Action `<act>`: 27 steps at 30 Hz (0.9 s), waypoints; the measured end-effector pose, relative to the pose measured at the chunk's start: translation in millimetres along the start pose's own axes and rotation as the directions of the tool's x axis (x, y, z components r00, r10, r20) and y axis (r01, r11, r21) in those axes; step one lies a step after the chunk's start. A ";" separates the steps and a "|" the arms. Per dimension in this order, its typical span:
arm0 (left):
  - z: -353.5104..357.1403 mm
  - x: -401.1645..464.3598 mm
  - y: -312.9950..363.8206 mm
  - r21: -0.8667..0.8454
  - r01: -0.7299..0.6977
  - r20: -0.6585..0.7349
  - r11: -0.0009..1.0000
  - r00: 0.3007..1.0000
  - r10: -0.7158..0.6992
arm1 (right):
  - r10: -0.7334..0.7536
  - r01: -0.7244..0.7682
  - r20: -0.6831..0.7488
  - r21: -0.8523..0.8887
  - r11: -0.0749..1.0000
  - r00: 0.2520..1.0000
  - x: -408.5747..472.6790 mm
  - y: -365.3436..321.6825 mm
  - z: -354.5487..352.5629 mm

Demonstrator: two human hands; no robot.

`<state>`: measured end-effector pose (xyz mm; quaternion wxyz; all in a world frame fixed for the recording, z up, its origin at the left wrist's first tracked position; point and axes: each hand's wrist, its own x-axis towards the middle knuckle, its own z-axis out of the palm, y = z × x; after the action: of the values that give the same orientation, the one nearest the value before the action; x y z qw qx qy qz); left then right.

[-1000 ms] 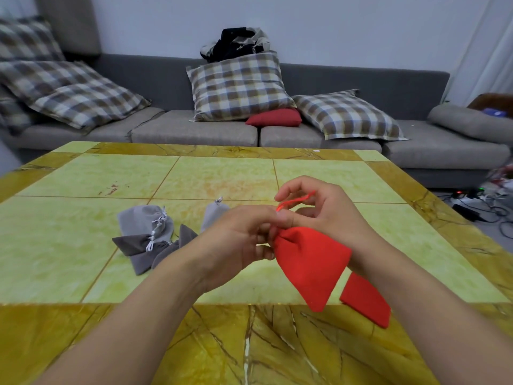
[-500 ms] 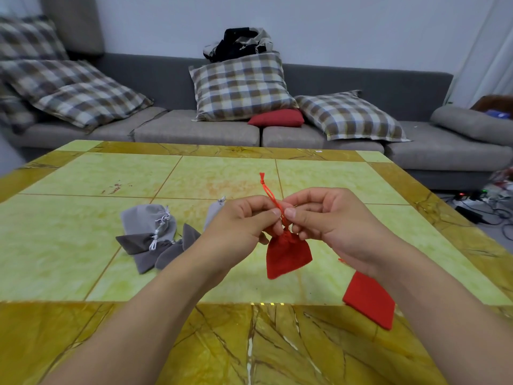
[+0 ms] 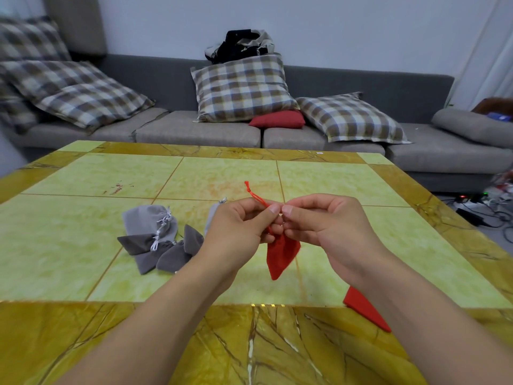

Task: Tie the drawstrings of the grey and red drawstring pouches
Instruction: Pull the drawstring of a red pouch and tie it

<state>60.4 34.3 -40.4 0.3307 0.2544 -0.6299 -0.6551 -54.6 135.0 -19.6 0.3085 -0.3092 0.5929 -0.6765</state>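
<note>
I have both hands raised over the middle of the table, fingertips meeting. My left hand pinches the red drawstring between thumb and forefinger; the cord's knotted end sticks up and away from the fingers toward the far edge. My right hand pinches the gathered neck of the red pouch, fingers curled in. The pouch hangs below both hands, point down, clear of the tabletop as far as I can tell. How the cord runs between the fingers is hidden, so I can't tell if a knot is formed.

Second red pouch lies flat near the near-right edge, partly under my right forearm, on the line where the green tiles meet the yellow border.

Grey pouches sit in a loose heap left of my left hand, toward the left-centre of the table: one lighter grey with white cords bunched at its neck, darker ones overlapping it on the near side. Another light grey pouch pokes out just behind my left wrist, mostly hidden.

Past the far edge: grey sofa with plaid cushions, a small red cushion on the seat, dark clothing piled on the backrest. Cables on the floor off the right edge.
</note>
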 end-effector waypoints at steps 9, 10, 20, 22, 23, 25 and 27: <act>-7.1 -4.8 13.6 -0.021 0.018 0.068 1.000 0.998 -0.016 | 0.086 -0.058 0.198 -0.144 0.988 0.976 -1.9 -7.4 -4.2; -8.7 -5.6 15.8 -0.002 0.014 0.100 1.000 0.995 -0.014 | 0.082 -0.041 0.227 -0.178 0.983 0.970 -1.4 -8.3 -5.5; -25.4 -2.9 22.7 0.346 -0.291 0.126 0.892 0.956 0.263 | -0.092 0.203 0.278 -0.404 0.892 0.956 5.3 -7.2 -10.0; -22.9 -1.2 19.3 0.393 -0.391 0.122 0.833 0.919 0.374 | -0.079 0.190 0.285 -0.387 0.902 0.955 5.0 -8.5 -12.3; -20.0 -1.2 17.2 0.377 -0.422 0.113 0.825 0.905 0.411 | -0.056 0.161 0.286 -0.362 0.918 0.957 4.5 -8.1 -11.1; -13.4 -3.2 14.0 0.308 -0.439 0.081 0.844 0.896 0.436 | 0.028 0.038 0.289 -0.220 0.975 0.957 3.8 -5.2 -6.8; -8.8 -4.3 13.2 0.252 -0.424 0.053 0.870 0.904 0.425 | 0.082 -0.065 0.314 -0.063 0.996 0.946 2.1 -3.3 -3.0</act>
<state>71.4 32.0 -28.3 0.4319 0.1521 -0.7493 -0.4783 -58.4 135.5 -16.5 0.4164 -0.3992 0.5643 -0.5905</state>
